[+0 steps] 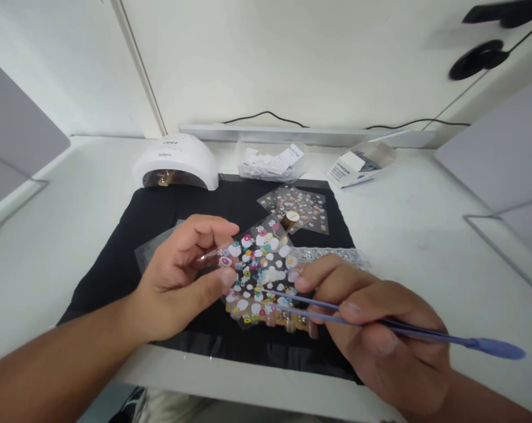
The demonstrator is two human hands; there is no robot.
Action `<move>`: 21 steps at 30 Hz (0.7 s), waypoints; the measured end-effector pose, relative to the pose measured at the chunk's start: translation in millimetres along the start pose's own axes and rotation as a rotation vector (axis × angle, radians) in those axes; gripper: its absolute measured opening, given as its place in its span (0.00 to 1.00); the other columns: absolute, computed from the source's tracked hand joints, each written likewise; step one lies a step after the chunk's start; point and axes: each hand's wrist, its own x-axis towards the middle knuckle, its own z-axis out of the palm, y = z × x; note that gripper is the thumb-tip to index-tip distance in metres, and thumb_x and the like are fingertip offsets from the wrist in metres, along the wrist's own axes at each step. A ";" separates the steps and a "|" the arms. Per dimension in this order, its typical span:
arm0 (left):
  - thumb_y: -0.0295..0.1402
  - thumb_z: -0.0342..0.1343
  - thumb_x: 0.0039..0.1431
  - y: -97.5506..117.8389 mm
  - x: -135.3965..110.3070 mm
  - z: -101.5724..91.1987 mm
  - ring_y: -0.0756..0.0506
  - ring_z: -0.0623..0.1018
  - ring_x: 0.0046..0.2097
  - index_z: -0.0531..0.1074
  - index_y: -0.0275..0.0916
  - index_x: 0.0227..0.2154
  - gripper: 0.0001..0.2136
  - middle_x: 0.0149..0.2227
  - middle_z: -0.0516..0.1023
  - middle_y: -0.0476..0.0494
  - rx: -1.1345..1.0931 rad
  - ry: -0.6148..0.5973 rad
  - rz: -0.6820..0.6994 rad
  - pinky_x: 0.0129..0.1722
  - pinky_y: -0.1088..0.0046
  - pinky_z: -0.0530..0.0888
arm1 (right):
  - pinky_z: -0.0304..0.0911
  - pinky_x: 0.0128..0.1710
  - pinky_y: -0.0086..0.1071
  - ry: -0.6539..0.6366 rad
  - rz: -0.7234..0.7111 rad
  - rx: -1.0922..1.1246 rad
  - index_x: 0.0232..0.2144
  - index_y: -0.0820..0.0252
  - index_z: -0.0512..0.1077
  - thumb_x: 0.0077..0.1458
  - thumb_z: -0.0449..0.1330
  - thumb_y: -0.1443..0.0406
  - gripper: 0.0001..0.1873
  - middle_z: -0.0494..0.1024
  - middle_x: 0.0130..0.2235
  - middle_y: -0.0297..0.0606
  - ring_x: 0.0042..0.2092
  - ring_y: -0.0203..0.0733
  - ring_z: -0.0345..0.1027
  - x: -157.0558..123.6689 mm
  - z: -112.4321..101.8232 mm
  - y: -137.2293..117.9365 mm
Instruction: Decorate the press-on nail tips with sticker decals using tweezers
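My left hand [184, 276] pinches the left edge of a clear nail sticker sheet [259, 267] printed with white and colourful shapes. In my right hand [375, 329] lies a pair of purple tweezers [442, 336], its two tips apart over the lower part of the sheet. Some right fingertips reach the sheet's right edge. Below the sheet, a row of nail tips [291, 323] on a tan holder is partly covered. Just behind stands a bottle with a gold cap [290, 220], its body mostly hidden.
More sticker sheets [307, 208] lie on the black mat [169, 202]. A clear case [336, 256] sits behind my right hand. Along the back are a white nail lamp [177, 158], a plastic box of white packets [270, 164] and an open alcohol pad box [358, 165].
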 end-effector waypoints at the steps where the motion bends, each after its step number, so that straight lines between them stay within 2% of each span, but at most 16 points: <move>1: 0.24 0.62 0.60 0.1 -0.1 0.2 0.51 0.77 0.36 0.75 0.49 0.50 0.17 0.39 0.77 0.47 -0.011 -0.008 -0.001 0.35 0.81 0.77 | 0.72 0.42 0.47 0.005 0.000 0.003 0.44 0.52 0.79 0.64 0.58 0.62 0.11 0.78 0.29 0.40 0.37 0.47 0.72 -0.9 -0.1 0.0; 5: 0.22 0.63 0.59 -0.7 0.4 1.0 0.52 0.78 0.35 0.76 0.50 0.49 0.19 0.39 0.78 0.48 -0.025 0.000 -0.010 0.33 0.83 0.76 | 0.70 0.45 0.46 0.019 0.010 0.017 0.44 0.52 0.79 0.64 0.58 0.62 0.10 0.79 0.30 0.39 0.39 0.47 0.73 -3.6 -0.5 0.6; 12: 0.22 0.64 0.57 -2.1 0.9 0.6 0.51 0.78 0.35 0.76 0.50 0.50 0.20 0.39 0.76 0.48 -0.010 0.028 0.006 0.35 0.80 0.78 | 0.70 0.46 0.45 0.021 -0.008 0.029 0.44 0.54 0.79 0.64 0.57 0.63 0.11 0.79 0.31 0.38 0.39 0.46 0.73 -2.7 0.4 1.5; 21: 0.23 0.63 0.58 -0.7 1.2 -1.0 0.52 0.73 0.32 0.74 0.50 0.51 0.20 0.36 0.73 0.49 0.062 0.033 0.039 0.32 0.80 0.74 | 0.71 0.48 0.45 0.015 0.000 0.027 0.45 0.53 0.79 0.64 0.57 0.63 0.11 0.79 0.31 0.38 0.41 0.47 0.73 -3.9 -0.6 1.9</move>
